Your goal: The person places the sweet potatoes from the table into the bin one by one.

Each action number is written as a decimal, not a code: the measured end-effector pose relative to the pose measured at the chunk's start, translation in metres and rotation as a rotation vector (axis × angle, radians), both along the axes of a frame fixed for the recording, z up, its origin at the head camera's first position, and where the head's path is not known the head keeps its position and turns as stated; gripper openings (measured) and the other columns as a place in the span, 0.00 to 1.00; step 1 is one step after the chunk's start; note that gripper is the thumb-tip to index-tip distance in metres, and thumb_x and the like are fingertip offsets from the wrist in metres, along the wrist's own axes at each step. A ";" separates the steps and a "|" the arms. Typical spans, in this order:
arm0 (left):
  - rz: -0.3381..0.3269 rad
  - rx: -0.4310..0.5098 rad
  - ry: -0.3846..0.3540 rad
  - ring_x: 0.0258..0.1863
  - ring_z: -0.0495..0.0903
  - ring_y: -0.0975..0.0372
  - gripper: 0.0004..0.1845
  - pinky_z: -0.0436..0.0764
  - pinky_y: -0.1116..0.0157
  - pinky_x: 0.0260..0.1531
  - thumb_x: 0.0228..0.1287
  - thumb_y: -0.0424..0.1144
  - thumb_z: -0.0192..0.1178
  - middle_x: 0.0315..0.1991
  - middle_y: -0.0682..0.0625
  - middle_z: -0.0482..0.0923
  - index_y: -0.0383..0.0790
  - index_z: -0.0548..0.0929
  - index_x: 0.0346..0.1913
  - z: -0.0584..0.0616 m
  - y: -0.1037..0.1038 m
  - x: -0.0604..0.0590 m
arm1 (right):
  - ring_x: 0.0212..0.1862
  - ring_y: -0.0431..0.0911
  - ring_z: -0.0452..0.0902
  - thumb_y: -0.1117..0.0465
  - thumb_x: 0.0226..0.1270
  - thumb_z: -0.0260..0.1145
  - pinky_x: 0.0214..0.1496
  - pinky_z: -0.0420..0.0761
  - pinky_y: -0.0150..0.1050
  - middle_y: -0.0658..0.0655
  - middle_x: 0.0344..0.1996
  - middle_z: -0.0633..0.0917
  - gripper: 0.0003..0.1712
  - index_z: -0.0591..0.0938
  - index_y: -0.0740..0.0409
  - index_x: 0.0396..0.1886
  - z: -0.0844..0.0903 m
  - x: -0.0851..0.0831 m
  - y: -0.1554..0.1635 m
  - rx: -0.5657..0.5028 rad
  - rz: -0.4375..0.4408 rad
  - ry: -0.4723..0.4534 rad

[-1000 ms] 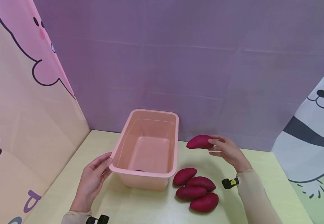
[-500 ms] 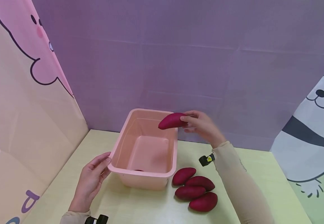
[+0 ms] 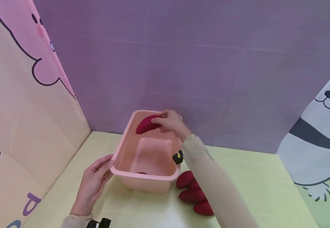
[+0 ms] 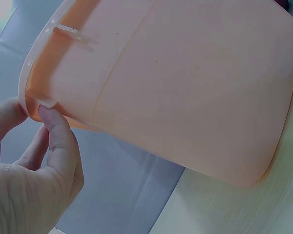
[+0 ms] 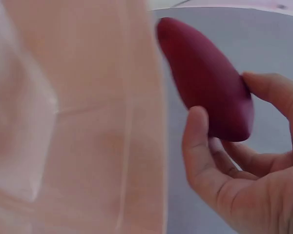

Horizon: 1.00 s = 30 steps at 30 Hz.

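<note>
Dark-red, tapered and smooth, a sweet potato point(image 3: 146, 125) is pinched between thumb and fingers of your right hand point(image 3: 171, 122), up at the far end of a pale-pink, rectangular plastic bin point(image 3: 145, 185). Your left hand point(image 3: 93, 182) grips that bin's near-left rim corner. Inside, a dark-red sliver point(image 3: 141, 173) by the near wall suggests at least one is in; yours isn't released yet, and four similar sweet potatoes point(image 3: 191, 196) apparently remain, beside the bin on the pale table point(image 3: 264, 177).
</note>
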<state>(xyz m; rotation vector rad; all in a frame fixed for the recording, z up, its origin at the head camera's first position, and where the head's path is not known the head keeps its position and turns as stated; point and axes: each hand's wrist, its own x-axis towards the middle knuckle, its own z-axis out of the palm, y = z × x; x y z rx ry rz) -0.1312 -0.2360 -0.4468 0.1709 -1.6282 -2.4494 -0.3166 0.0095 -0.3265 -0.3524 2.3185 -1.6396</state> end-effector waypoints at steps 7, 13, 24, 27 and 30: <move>0.005 0.002 -0.008 0.40 0.83 0.64 0.11 0.84 0.69 0.42 0.70 0.30 0.62 0.45 0.52 0.84 0.44 0.88 0.50 0.001 0.003 0.000 | 0.35 0.54 0.83 0.57 0.63 0.74 0.37 0.87 0.46 0.54 0.30 0.88 0.08 0.88 0.56 0.38 -0.030 0.009 -0.021 0.233 0.148 0.052; -0.008 0.001 0.005 0.40 0.83 0.64 0.11 0.84 0.69 0.42 0.70 0.30 0.62 0.45 0.52 0.84 0.43 0.88 0.51 -0.001 0.003 -0.001 | 0.40 0.56 0.82 0.59 0.58 0.77 0.38 0.87 0.47 0.54 0.30 0.87 0.08 0.87 0.56 0.35 -0.047 0.021 -0.024 0.368 0.231 0.021; 0.001 0.000 0.004 0.41 0.83 0.64 0.12 0.84 0.69 0.43 0.70 0.30 0.62 0.45 0.52 0.84 0.43 0.87 0.52 -0.001 0.006 0.001 | 0.40 0.50 0.79 0.60 0.58 0.76 0.40 0.87 0.43 0.52 0.35 0.82 0.23 0.79 0.57 0.52 -0.061 0.015 -0.028 0.549 0.205 0.080; 0.002 0.004 0.003 0.40 0.83 0.64 0.12 0.84 0.69 0.43 0.70 0.30 0.62 0.45 0.52 0.84 0.43 0.88 0.52 -0.001 0.006 0.002 | 0.39 0.48 0.78 0.58 0.61 0.75 0.40 0.87 0.42 0.52 0.35 0.82 0.21 0.80 0.57 0.52 -0.062 0.014 -0.030 0.577 0.207 0.096; 0.001 0.005 0.005 0.40 0.83 0.64 0.11 0.84 0.70 0.42 0.71 0.30 0.62 0.45 0.52 0.84 0.44 0.88 0.51 -0.001 0.006 0.002 | 0.40 0.47 0.78 0.58 0.61 0.76 0.40 0.87 0.43 0.52 0.36 0.82 0.20 0.80 0.57 0.51 -0.061 0.015 -0.030 0.571 0.196 0.102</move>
